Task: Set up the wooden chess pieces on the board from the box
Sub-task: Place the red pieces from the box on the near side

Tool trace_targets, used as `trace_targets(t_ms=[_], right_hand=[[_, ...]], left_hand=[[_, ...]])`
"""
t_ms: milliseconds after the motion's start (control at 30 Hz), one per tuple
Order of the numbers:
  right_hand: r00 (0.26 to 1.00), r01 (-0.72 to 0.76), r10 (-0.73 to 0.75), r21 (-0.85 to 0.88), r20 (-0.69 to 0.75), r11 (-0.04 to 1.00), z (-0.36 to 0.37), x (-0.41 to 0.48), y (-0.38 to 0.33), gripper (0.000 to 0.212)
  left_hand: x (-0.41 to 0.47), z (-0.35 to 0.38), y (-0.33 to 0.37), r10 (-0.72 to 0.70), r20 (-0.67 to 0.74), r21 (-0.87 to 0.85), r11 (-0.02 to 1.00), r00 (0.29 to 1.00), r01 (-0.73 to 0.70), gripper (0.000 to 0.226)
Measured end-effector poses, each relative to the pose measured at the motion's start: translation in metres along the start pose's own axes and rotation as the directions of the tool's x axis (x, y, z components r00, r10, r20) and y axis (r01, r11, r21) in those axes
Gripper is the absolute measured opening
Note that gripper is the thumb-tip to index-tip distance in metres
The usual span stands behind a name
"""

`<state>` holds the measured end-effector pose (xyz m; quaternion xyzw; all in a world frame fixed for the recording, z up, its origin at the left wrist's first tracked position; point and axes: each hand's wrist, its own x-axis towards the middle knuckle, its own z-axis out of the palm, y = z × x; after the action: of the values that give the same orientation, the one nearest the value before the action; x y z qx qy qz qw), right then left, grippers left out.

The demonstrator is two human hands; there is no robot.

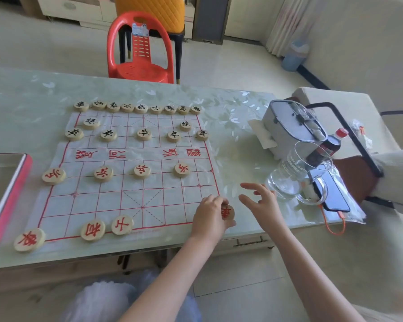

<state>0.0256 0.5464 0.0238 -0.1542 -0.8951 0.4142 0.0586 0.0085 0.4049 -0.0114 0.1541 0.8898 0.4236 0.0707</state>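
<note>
A white cloth chess board [130,189] with red lines lies on the table. Black-lettered wooden discs [141,108] fill its far rows. Red-lettered discs stand nearer me: several on the soldier row [142,171], three along the near edge [122,225]. My left hand [209,217] is shut on a red-lettered disc [227,212] at the board's near right corner, held tilted on edge. My right hand [261,201] hovers just right of it, fingers spread, holding nothing. The red box [7,194] sits at the left edge, its inside not visible.
Right of the board stand a glass jug [298,173], a dark bottle [326,145], a phone [333,194] on an orange cable, and a grey case [289,122]. A red plastic chair [140,47] stands beyond the table.
</note>
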Motion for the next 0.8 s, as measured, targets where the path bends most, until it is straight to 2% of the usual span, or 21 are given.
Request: trace_targets(t_ms=[267,433,533,633,700,800], right_hand=[[1.000,0.017,-0.018,0.023,0.026,1.000,0.009,0.004,-0.001,0.026],[0.997,0.036,-0.036,0.012,0.063,0.999,0.021,-0.003,-0.004,0.028],[0.994,0.047,-0.051,0.039,0.099,0.998,0.034,-0.009,-0.012,0.028],[0.985,0.071,-0.081,0.067,0.152,0.995,0.055,-0.015,-0.031,0.027],[0.976,0.107,-0.115,0.055,0.187,0.993,0.074,-0.019,-0.047,0.026],[0.947,0.152,-0.169,0.083,0.274,0.985,0.105,-0.029,-0.077,0.026]], left_hand=[[0.009,0.024,-0.013,0.003,-0.003,0.102,0.995,1.000,-0.002,0.053],[0.001,0.010,-0.022,0.017,-0.051,0.006,1.000,0.999,-0.016,0.063],[-0.014,-0.030,-0.041,0.004,-0.129,-0.047,0.999,0.992,-0.011,0.056],[-0.040,-0.093,-0.071,-0.058,-0.236,-0.018,0.998,0.970,0.055,0.045],[-0.063,-0.139,-0.096,-0.134,-0.338,-0.042,0.991,0.931,0.128,0.035],[-0.101,-0.194,-0.133,-0.308,-0.467,-0.176,0.951,0.829,0.255,0.026]])
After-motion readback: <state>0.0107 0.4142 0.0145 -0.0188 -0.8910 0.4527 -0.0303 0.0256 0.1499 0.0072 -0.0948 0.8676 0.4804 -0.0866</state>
